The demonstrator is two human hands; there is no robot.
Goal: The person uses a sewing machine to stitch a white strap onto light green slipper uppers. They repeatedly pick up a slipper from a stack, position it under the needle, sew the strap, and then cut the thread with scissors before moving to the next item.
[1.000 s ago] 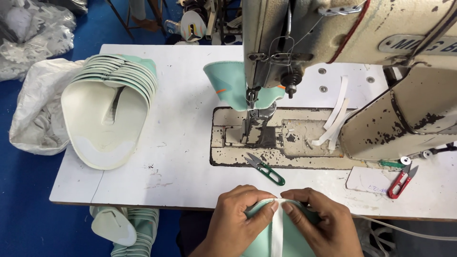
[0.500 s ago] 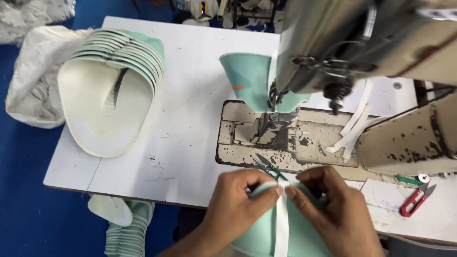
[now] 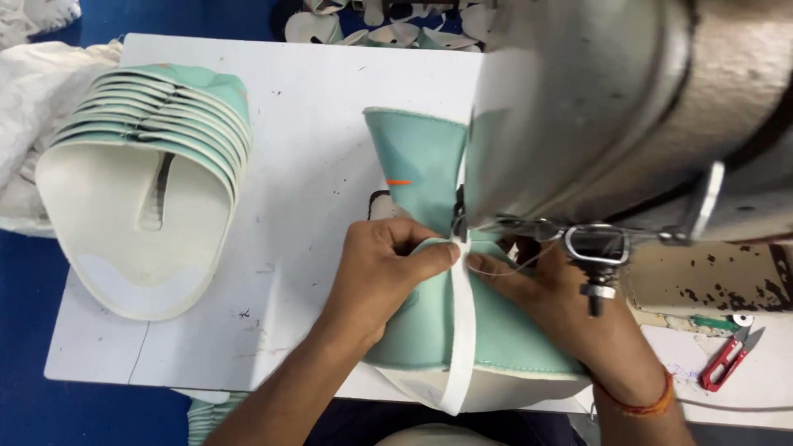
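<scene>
White table (image 3: pixel 330 107): both hands have pushed mint piece (image 3: pixel 421 330) under sewing machine (image 3: pixel 628 107).

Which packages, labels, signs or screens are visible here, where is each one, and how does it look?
No package, printed label, sign or screen shows.
Nearest to a mark: a small orange tab on the mint-green fabric piece, left of the sewing machine head.
The left hand and the right hand press a second mint-green piece, crossed by a white tape strip.
</scene>
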